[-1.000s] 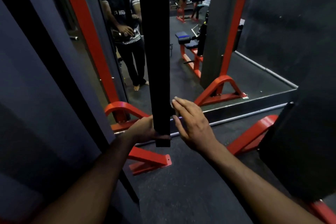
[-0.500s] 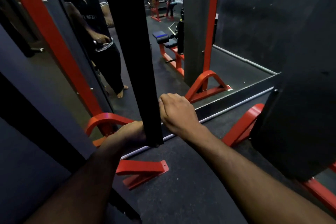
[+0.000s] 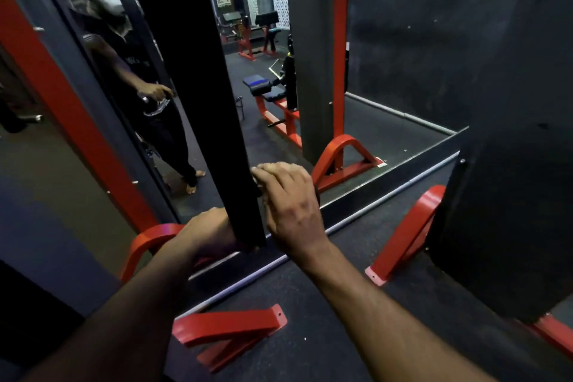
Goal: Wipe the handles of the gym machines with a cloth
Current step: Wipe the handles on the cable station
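Note:
A flat black bar (image 3: 198, 102) of the gym machine hangs upright in front of me and ends just above the floor. My left hand (image 3: 210, 232) holds its lower end from the left, with the fingers mostly hidden behind the bar. On the bar's right edge, a little higher, my right hand (image 3: 291, 205) has its fingers curled round it. No cloth shows directly. In the mirror (image 3: 263, 139), my reflection (image 3: 145, 108) holds a chrome handle with something pale and patterned by the hand.
Red machine feet (image 3: 229, 329) lie on the dark rubber floor below my arms. A large black panel (image 3: 511, 164) with a red foot (image 3: 406, 232) stands at the right. A metal strip (image 3: 387, 195) edges the mirror's base. A red bench machine (image 3: 273, 102) shows in the reflection.
My right hand, open with straight fingers a second ago, has closed onto the bar's right edge. The left hand stays at the bar's lower end. My view has shifted.

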Tool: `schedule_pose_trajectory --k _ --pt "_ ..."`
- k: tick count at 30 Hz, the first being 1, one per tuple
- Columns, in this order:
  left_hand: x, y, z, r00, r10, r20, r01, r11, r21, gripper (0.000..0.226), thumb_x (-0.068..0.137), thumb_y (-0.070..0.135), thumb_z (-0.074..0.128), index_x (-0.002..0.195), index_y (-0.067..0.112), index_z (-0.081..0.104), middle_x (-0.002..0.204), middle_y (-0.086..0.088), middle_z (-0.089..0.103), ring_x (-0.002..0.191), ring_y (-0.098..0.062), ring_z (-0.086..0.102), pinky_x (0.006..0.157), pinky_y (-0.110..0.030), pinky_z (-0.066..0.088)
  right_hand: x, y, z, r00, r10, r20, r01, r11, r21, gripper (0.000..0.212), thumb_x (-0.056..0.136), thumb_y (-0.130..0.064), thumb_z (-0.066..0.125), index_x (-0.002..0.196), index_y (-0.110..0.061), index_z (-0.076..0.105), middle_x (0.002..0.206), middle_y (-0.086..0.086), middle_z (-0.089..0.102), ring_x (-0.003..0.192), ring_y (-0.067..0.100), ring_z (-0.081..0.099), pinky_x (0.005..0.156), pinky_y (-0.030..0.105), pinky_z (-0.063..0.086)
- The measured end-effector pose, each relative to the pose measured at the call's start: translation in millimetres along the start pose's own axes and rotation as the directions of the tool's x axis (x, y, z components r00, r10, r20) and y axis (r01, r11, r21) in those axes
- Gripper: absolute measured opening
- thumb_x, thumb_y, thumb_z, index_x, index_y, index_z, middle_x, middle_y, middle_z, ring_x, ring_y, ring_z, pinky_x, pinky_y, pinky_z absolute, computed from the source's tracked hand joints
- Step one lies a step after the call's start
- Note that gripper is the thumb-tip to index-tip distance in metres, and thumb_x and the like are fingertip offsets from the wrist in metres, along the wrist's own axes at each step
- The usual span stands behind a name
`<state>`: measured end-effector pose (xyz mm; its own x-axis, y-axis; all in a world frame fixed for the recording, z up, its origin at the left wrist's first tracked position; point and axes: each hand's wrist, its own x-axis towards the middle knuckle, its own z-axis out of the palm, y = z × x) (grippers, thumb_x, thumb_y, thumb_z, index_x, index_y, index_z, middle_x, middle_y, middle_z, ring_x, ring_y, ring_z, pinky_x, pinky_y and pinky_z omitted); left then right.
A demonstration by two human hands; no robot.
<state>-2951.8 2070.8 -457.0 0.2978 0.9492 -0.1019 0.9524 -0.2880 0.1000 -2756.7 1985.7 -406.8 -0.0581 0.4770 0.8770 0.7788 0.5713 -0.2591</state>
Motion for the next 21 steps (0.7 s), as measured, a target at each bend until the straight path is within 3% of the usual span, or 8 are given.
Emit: schedule_pose_trajectory --k 4,6,9,11,13,16,18,21 --pt "15.5 -10.8 -10.1 0.999 0.038 0.012 -0.038 0.999 -0.022 0.109 0.037 0.109 0.046 0.124 0.044 0.056 0.112 0.012 0.072 0.096 -0.018 0.069 0.079 -0.038 0.059 25.7 2.4 8.7 0.998 0.041 0.045 -0.039 0.998 -0.046 0.027 0.100 -0.023 0.044 0.104 -0.013 0.069 0.100 0.003 0.068 0.097 0.026 0.063 0.089 0.041 0.046" --pt "12.0 -2.4 -19.1 1.000 0.008 0.007 -0.008 1.000 0.009 0.113 0.032 0.112 0.042 0.121 0.044 0.061 0.108 0.011 0.073 0.095 -0.020 0.071 0.078 -0.039 0.060 54.5 0.8 6.8 0.957 0.138 0.256 -0.089 0.977 -0.193 0.026 0.098 -0.025 0.042 0.090 -0.014 0.064 0.091 0.007 0.065 0.089 0.032 0.062 0.076 0.044 0.043" --pt "-3.4 18.8 -37.5 1.000 -0.008 0.008 0.007 0.998 0.066 0.098 0.041 0.096 0.053 0.120 0.038 0.061 0.110 0.008 0.072 0.097 -0.024 0.071 0.079 -0.040 0.060 97.7 12.1 -2.4 0.631 0.291 0.719 -0.157 0.956 -0.248 0.032 0.090 -0.032 0.035 0.086 -0.012 0.059 0.088 0.008 0.065 0.091 0.033 0.064 0.070 0.038 0.040" --pt "-6.5 24.0 -36.9 1.000 -0.008 0.012 0.007 0.998 0.063 0.094 0.043 0.092 0.054 0.120 0.038 0.060 0.111 0.008 0.072 0.098 -0.024 0.071 0.079 -0.041 0.060 113.8 19.0 -7.6 0.458 0.330 0.826 -0.267 0.937 -0.226 0.036 0.074 -0.035 0.034 0.077 -0.011 0.061 0.076 0.000 0.071 0.077 0.026 0.069 0.068 0.035 0.043" --pt "-9.5 24.7 -37.3 1.000 -0.001 0.016 0.000 0.998 0.058 0.090 0.044 0.092 0.056 0.118 0.041 0.060 0.109 0.009 0.073 0.095 -0.021 0.071 0.077 -0.041 0.060 100.7 19.6 -6.7 0.585 0.329 0.742 -0.246 0.943 -0.224 0.029 0.087 -0.034 0.039 0.077 -0.014 0.057 0.084 0.004 0.073 0.079 0.031 0.066 0.071 0.040 0.048" --pt "-15.1 25.2 -36.6 1.000 -0.018 0.018 0.017 0.999 0.040 0.083 0.046 0.088 0.058 0.115 0.041 0.061 0.101 0.008 0.073 0.088 -0.021 0.070 0.073 -0.038 0.059 45.9 10.3 -0.9 0.945 0.176 0.275 -0.150 0.982 -0.115 0.028 0.102 -0.026 0.042 0.084 -0.017 0.061 0.088 0.006 0.067 0.084 0.033 0.063 0.073 0.044 0.045" --pt "-19.6 27.1 -34.0 1.000 -0.011 0.004 0.010 0.998 0.054 0.080 0.048 0.086 0.055 0.115 0.041 0.060 0.100 0.006 0.072 0.086 -0.024 0.069 0.072 -0.038 0.057 19.2 6.6 -0.2 0.994 0.066 0.082 -0.067 0.998 0.012 0.026 0.102 -0.020 0.046 0.105 -0.012 0.071 0.106 0.004 0.070 0.099 0.027 0.064 0.090 0.043 0.048" --pt "-29.5 30.5 -31.1 1.000 0.001 0.000 -0.001 0.998 0.067 0.085 0.049 0.088 0.052 0.121 0.043 0.057 0.107 0.005 0.072 0.093 -0.027 0.070 0.075 -0.039 0.057 -4.0 4.4 -3.6 0.998 -0.026 0.061 0.026 1.000 0.009 0.036 0.102 -0.013 0.043 0.130 -0.004 0.065 0.135 0.009 0.063 0.126 0.028 0.057 0.113 0.047 0.037"
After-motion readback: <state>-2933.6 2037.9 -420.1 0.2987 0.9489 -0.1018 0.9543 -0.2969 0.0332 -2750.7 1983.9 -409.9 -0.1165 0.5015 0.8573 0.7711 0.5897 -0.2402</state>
